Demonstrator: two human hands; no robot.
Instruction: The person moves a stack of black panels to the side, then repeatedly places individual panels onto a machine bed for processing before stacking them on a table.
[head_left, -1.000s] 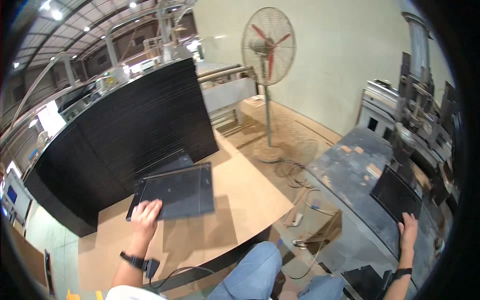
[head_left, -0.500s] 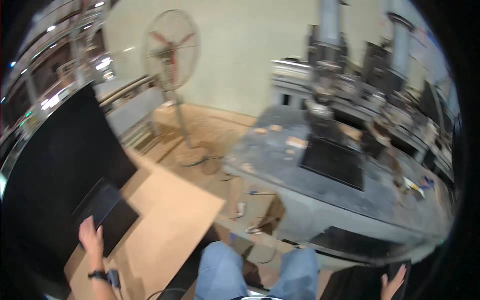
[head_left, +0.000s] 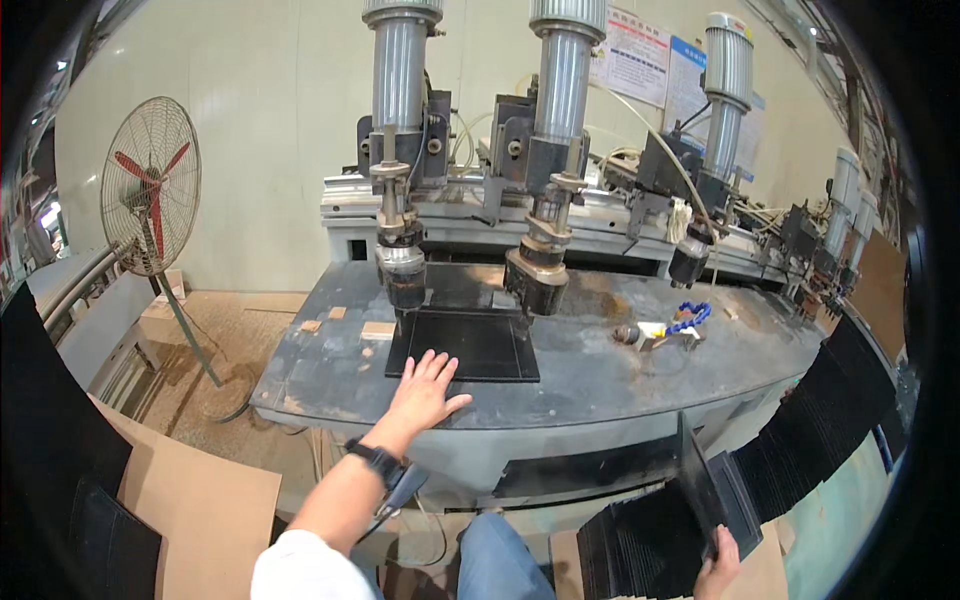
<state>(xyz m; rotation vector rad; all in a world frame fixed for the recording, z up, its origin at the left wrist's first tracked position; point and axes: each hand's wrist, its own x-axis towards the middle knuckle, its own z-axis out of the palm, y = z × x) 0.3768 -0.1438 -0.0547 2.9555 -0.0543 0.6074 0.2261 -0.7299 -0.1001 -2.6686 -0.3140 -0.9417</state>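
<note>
My left hand (head_left: pixel 425 393) lies flat with its fingers spread over the near edge of a black rectangular panel (head_left: pixel 470 345). That panel rests on the grey machine table (head_left: pixel 590 385), beneath two spindle heads (head_left: pixel 403 272). A dark band with a small box is strapped to my left wrist. Low on the right, my right hand (head_left: pixel 718 567) grips the near end of a thin black panel (head_left: pixel 706 472) tilted up on its edge. Beside and under it are stacked black panels (head_left: pixel 640 540).
More spindle heads (head_left: pixel 690 255) line the machine towards the right. A blue segmented hose (head_left: pixel 690 317) and wood scraps (head_left: pixel 378 330) sit on the table. A caged fan (head_left: pixel 152 190) stands at left, near brown board (head_left: pixel 200 490). A long row of black panels (head_left: pixel 815 430) leans at right.
The view has swung right. My left hand has gone from the black panels at left to the panel on the machine table. My right hand, earlier over the right stack, now holds up a panel.
</note>
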